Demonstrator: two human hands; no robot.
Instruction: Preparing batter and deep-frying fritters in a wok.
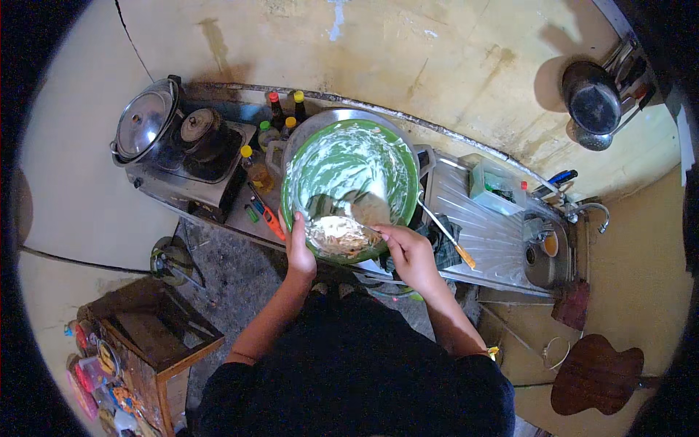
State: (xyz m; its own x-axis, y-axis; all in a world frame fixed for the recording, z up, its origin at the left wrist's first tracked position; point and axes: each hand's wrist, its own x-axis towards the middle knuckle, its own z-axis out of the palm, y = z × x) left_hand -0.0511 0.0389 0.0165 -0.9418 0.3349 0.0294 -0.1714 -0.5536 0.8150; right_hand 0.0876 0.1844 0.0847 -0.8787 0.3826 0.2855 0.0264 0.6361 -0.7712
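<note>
A green basin (349,147), its inner wall smeared with a white, flour-like coating, is held tilted over a large metal pot (345,116). My left hand (300,248) grips the basin's left rim, thumb on the inside. With my right hand (410,254) I hold the handle of a metal spoon, whose bowl end lies in the basin's lower part. There a pale mixture (341,237) with shredded bits is heaped; what it is made of cannot be told. A ladle or skimmer with a wooden-tipped handle (448,232) sticks out at the pot's right.
Left stand a gas stove (188,188), a lidded steel pot (143,128), a small dark pot (203,131) and several bottles (256,169). An orange lighter (271,221) lies near the counter's front. Right are a plastic container (494,188), a dark cloth (445,246) and a sink (546,265).
</note>
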